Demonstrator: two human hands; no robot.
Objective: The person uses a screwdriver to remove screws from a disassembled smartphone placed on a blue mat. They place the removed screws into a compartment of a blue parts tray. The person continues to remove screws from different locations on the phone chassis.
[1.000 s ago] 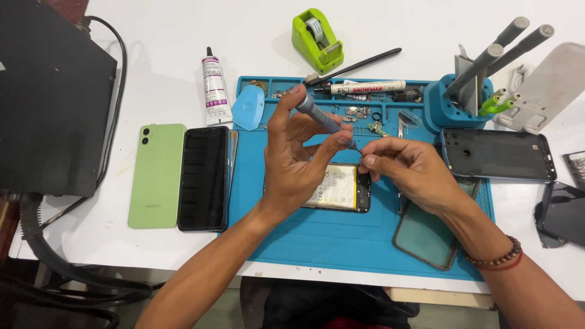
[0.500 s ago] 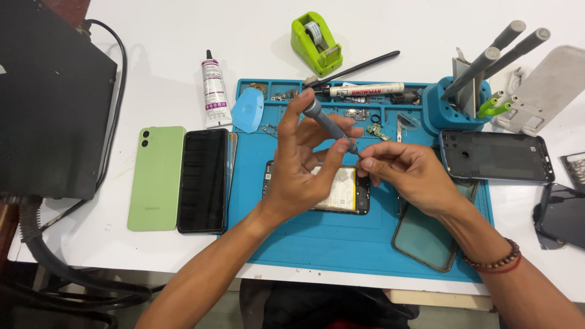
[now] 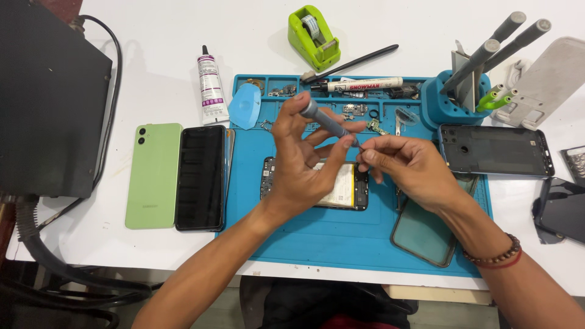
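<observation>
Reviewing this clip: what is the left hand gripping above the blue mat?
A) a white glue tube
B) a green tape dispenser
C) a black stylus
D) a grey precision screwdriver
D: the left hand holds a grey precision screwdriver, its tip meeting the right hand fingertips over the opened phone.

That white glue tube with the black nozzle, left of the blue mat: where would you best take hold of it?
Take the glue tube across its wide white body, coming down from above with fingers on its two long sides. It lies flat on the white table, nozzle pointing away from the person, with bare table on both sides; the nozzle looks too thin for a sure grip.
</observation>
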